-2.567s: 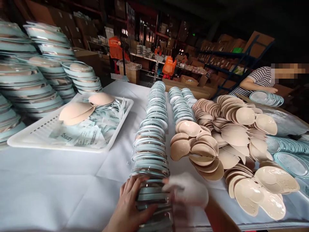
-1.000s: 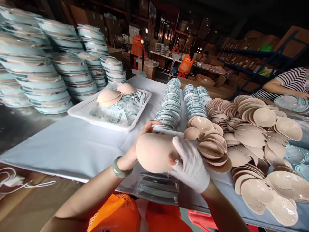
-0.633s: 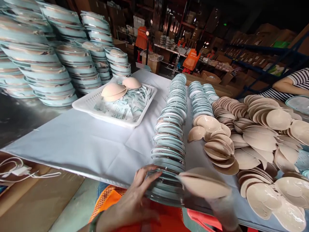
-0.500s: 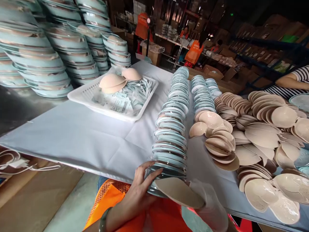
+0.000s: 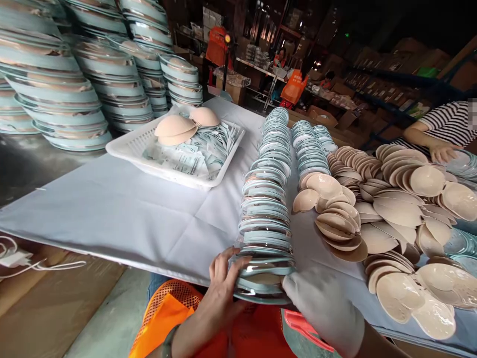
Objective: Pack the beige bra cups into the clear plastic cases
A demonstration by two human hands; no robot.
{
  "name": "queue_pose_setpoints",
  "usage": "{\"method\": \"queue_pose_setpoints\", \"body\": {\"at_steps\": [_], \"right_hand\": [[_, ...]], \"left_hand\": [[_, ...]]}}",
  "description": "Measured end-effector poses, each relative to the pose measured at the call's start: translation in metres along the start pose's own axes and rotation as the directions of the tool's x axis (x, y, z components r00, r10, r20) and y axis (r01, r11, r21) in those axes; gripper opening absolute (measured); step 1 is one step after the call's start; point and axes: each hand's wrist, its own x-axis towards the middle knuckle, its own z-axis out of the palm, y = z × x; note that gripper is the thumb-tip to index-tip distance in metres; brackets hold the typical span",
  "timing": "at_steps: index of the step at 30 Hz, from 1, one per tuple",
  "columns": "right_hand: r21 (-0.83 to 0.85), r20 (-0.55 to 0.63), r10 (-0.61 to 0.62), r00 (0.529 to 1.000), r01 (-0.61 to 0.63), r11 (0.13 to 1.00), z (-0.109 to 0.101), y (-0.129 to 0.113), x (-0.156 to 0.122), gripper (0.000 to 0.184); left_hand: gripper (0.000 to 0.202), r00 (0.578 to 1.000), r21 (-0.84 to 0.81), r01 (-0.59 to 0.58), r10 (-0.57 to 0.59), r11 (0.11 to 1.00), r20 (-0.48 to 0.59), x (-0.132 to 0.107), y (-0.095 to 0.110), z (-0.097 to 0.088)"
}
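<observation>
A long row of clear, teal-rimmed round plastic cases runs down the white-covered table toward me. My bare left hand curls its fingers round the left side of the nearest case, at the table's front edge. My right hand, in a white glove, presses on that same case from the right. A beige pad shows faintly inside the case.
Beige pads lie fanned out in heaps to the right. A white tray holds leaflets and two pads. Tall stacks of filled cases stand at left. A person in a striped shirt works at far right. Cardboard boxes and shelves fill the background.
A second ago both hands held a beige pad in the air. The gloved hand brought it down to the nearest case; now the pad lies inside and both hands grip the case.
</observation>
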Motion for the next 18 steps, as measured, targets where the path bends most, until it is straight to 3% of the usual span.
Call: {"method": "queue_pose_setpoints", "body": {"at_steps": [3,5,6,8,10,13,16,18], "right_hand": [[-0.217,0.07,-0.241,0.968,0.25,0.944,-0.01,0.011,0.003,0.023],[-0.119,-0.016,-0.32,0.947,0.316,0.941,-0.016,0.03,0.004,0.023],[-0.003,-0.13,-0.293,0.947,0.295,0.955,-0.019,0.042,0.005,0.02],[0.197,-0.368,-0.123,0.921,0.207,0.958,-0.017,0.066,0.006,0.015],[0.291,-0.477,0.005,0.879,0.153,0.944,-0.003,0.082,0.009,0.044],[0.308,-0.421,-0.016,0.907,0.159,0.938,0.038,0.084,0.019,0.079],[0.289,-0.356,-0.033,0.934,0.144,0.946,0.074,0.078,0.028,0.086],[0.293,-0.39,-0.014,0.921,0.138,0.946,0.08,0.086,0.034,0.086]], "left_hand": [[0.063,0.999,0.06,-0.037,0.039,0.998,-0.031,0.004,0.002,0.003],[0.067,0.998,0.099,-0.068,0.068,0.993,0.006,0.007,0.001,0.002],[0.07,0.996,0.115,-0.082,0.079,0.99,0.032,0.009,0.0,0.001],[0.081,0.992,0.153,-0.122,0.115,0.981,0.05,0.013,-0.003,0.002],[0.094,0.973,0.227,-0.23,0.228,0.946,0.033,0.018,-0.005,0.006],[0.099,0.908,0.4,-0.387,0.419,0.83,0.008,0.027,-0.008,0.016],[0.085,0.88,0.488,-0.446,0.467,0.75,0.085,0.028,-0.016,0.019],[0.078,0.882,0.423,-0.462,0.454,0.78,0.126,0.027,-0.026,0.011]]}}
